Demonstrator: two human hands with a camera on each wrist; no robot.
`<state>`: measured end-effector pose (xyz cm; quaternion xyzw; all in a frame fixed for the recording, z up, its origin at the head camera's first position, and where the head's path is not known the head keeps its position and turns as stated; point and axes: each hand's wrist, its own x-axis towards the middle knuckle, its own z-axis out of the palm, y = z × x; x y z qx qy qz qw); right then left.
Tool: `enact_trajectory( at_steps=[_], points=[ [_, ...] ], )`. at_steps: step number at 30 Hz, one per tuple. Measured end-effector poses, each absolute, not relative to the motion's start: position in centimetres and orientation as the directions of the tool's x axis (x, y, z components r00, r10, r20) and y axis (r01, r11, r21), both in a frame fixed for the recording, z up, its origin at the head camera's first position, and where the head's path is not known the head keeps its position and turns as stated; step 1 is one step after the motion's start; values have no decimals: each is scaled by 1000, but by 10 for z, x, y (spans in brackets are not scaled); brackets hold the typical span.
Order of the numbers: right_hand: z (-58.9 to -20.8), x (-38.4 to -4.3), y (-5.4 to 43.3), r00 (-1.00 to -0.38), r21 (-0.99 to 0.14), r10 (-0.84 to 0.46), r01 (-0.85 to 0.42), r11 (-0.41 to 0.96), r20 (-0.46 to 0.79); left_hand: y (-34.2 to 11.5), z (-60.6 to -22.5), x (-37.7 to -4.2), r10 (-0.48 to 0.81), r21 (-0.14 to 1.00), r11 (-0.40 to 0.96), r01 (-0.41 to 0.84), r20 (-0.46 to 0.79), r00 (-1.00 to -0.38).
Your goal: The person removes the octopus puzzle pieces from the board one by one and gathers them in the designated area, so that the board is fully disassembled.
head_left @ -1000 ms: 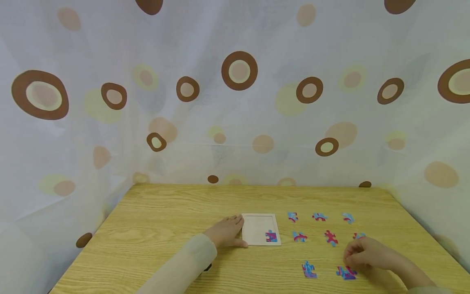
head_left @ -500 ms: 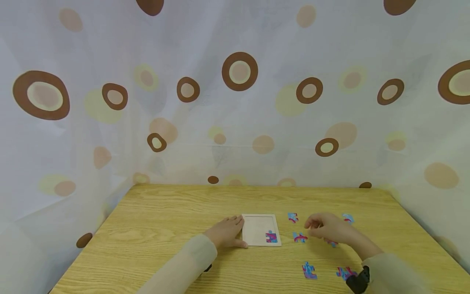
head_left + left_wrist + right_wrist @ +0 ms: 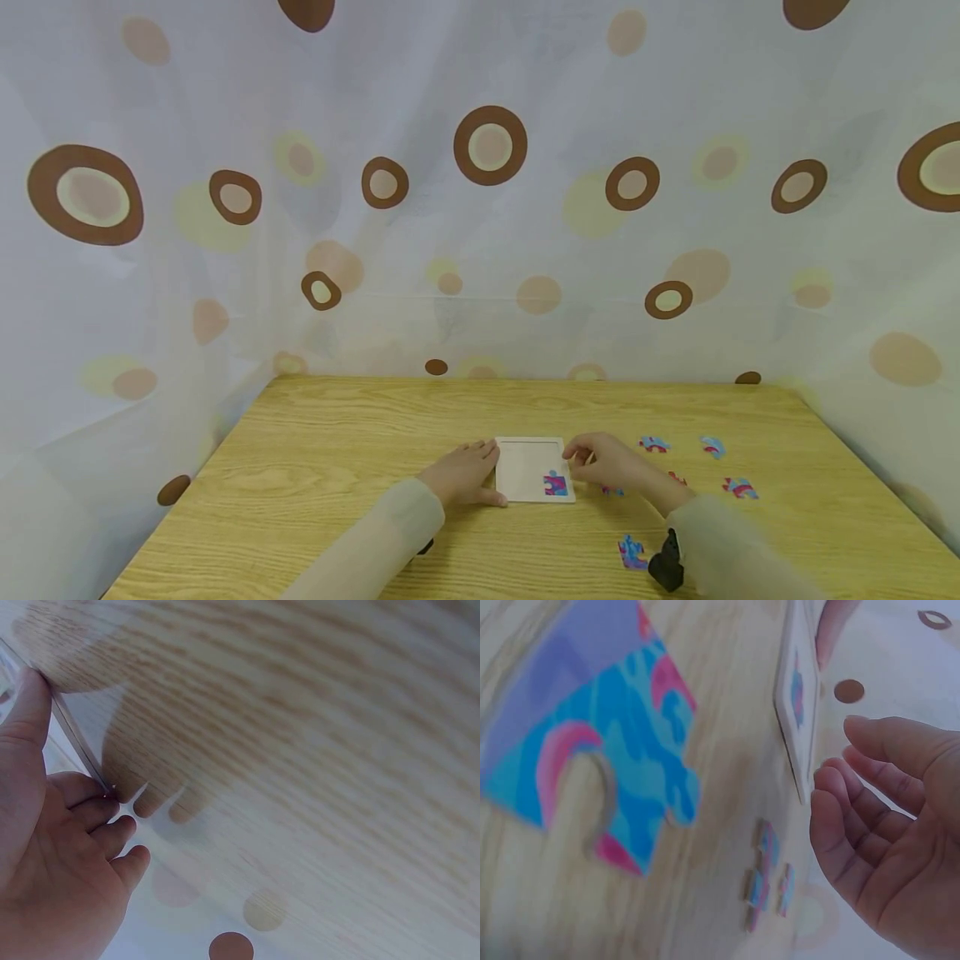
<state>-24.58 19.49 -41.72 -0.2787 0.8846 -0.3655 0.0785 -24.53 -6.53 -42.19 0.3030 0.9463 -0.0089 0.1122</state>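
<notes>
A shallow white square puzzle tray [image 3: 521,467] lies mid-table. In its near right corner sits one pink-and-blue jigsaw piece [image 3: 556,484]. My left hand [image 3: 463,475] rests along the tray's left side, thumb at the near corner and fingertips at the edge, as the left wrist view also shows. Beside the tray's right edge hovers my right hand [image 3: 603,460], its fingers loosely bent; the right wrist view shows nothing between thumb and fingers. A jigsaw piece [image 3: 612,490] is partly covered below this hand. Another piece looms large and close in the right wrist view [image 3: 622,742].
Right of the tray lie several loose jigsaw pieces, among them a far one [image 3: 654,444], a curved-edge one [image 3: 712,447], one at the right [image 3: 741,488] and a near one [image 3: 633,552]. Patterned white cloth [image 3: 491,250] surrounds the wooden table [image 3: 337,450].
My right hand has swept left from the rightmost pieces, across the others, to the tray's right edge. It uncovers the right-hand pieces. My left hand and the tray have stayed in place.
</notes>
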Motion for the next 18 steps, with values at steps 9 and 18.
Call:
enact_trajectory(
  at_steps=[9,18],
  points=[
    [-426,-244,177,-833,-705,-552,-413,577,36,-65,-421,-245,574,47,814,579,-213,-790],
    [-429,-245,175,-848,-711,-529,-384,589,20,-65,-420,-244,577,53,812,581,-216,-788]
  ],
)
